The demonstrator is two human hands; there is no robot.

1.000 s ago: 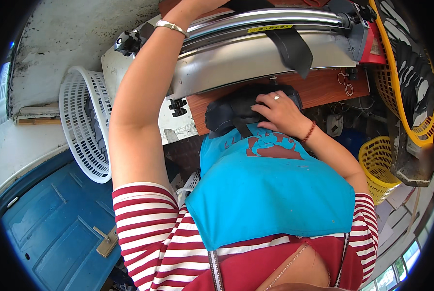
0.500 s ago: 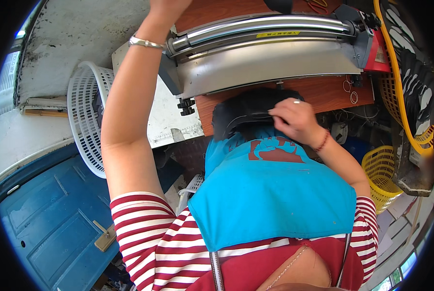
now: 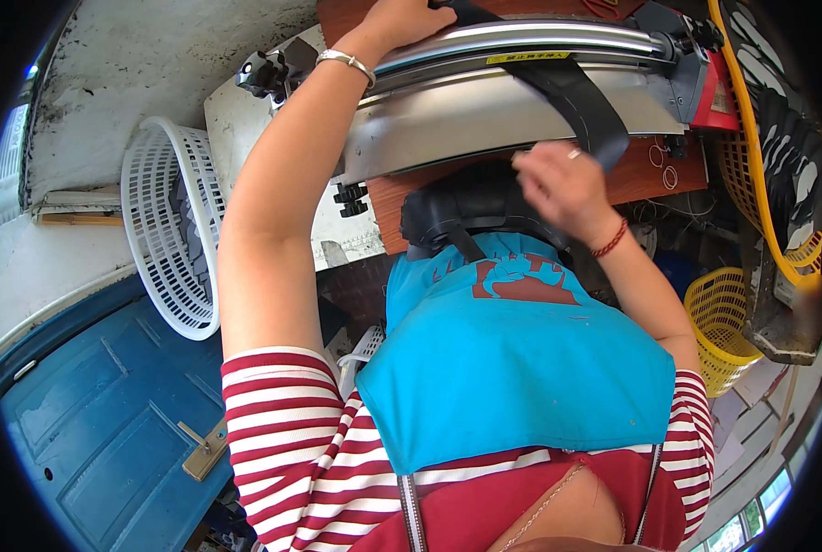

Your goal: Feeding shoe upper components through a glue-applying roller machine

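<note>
A curved black strip [image 3: 581,101] of sheet material runs from under the roller machine [image 3: 521,41] and hangs over its sloping metal front plate. My left hand [image 3: 400,22] is at the far side of the rollers, fingers stretched to the right. Its fingertips reach the black material [image 3: 473,12] behind the roller; whether they grip it I cannot make out. Just below the hanging strip, my right hand [image 3: 565,189] is raised with loosely bent fingers apart, slightly blurred, and nothing shows in it. Under it, a pile of black pieces [image 3: 471,207] rests on my lap.
To the left stands a white basket [image 3: 167,221] holding dark grey pieces, above a blue door [image 3: 108,414]. At right are a yellow-rimmed basket [image 3: 751,138] with black and white pieces and a yellow basket [image 3: 719,322]. Black knobs [image 3: 351,198] jut from the machine's left side.
My left hand has come right along the rollers to the black material. The strip now hangs out over the front plate. My right hand has lifted off the lap pieces, which lie differently.
</note>
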